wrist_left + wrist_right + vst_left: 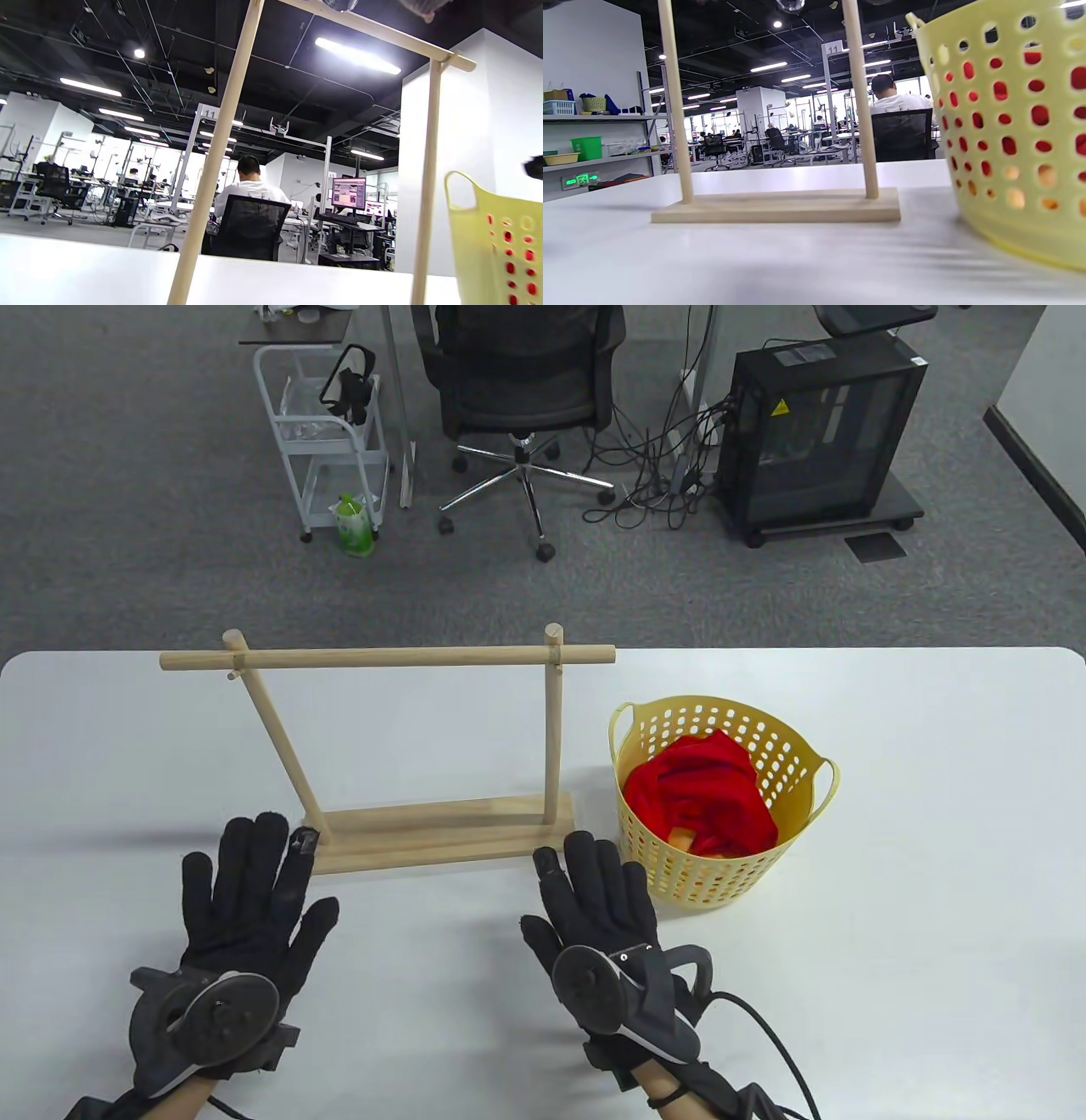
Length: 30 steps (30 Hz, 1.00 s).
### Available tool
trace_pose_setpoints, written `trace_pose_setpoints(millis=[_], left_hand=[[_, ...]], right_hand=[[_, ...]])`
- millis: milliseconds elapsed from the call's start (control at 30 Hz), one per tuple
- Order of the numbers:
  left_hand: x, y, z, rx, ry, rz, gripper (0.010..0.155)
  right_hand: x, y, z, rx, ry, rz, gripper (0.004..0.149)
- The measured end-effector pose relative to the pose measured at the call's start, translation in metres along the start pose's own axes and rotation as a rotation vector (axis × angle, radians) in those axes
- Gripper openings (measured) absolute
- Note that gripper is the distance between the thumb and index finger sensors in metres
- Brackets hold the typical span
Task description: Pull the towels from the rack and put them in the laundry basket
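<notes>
Bare rack [441, 831] rail runs left-right (red towel [704, 789] in basket [797, 746]).

"11" on bg post sign [833, 49].

- The rack [399, 746] stands on the counter [933, 899], just ahead of both hands.
- The left hand [246, 891] lies flat on the counter, its fingertips at the near left corner of the rack's base.
- The right hand [598, 908] lies flat on the counter, just before the base's right end.
- The laundry basket [721, 806] stands ahead and to the right of the right hand, just beside the rack's right post.
- A towel [704, 793] lies bunched inside the basket.
- Beyond the counter's far edge, on the floor, an office chair [517, 381] stands ahead of the hands, a cart [327, 449] to its left and a computer case [819, 432] to its right.
</notes>
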<state>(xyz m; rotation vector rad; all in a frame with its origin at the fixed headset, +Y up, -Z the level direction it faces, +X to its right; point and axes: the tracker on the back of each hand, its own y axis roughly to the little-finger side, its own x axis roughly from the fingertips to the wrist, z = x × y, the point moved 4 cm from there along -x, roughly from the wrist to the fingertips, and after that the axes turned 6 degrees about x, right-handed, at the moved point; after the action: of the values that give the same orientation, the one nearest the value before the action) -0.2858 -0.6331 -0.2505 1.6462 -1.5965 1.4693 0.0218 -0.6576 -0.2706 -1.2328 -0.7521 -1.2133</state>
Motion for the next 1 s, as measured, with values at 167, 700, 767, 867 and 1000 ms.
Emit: trace_pose_setpoints(millis=[167, 700, 767, 867, 1000], left_hand=[[0.023, 0.011, 0.023, 0.058, 0.055, -0.021, 0.068], [0.036, 0.022, 0.071, 0.022, 0.266, -0.040, 0.067], [0.036, 0.024, 0.074, 0.029, 0.284, -0.047, 0.067], [0.037, 0.025, 0.077, 0.033, 0.303, -0.050, 0.068], [0.036, 0.024, 0.078, 0.031, 0.312, -0.049, 0.068]], right_hand=[[0.009, -0.012, -0.018, -0.002, -0.007, 0.018, 0.067], [0.025, -0.017, -0.046, 0.026, -0.033, 0.075, 0.065], [0.025, -0.017, -0.048, 0.030, -0.041, 0.076, 0.065], [0.025, -0.016, -0.048, 0.026, -0.051, 0.073, 0.065], [0.025, -0.016, -0.048, 0.027, -0.065, 0.071, 0.066]])
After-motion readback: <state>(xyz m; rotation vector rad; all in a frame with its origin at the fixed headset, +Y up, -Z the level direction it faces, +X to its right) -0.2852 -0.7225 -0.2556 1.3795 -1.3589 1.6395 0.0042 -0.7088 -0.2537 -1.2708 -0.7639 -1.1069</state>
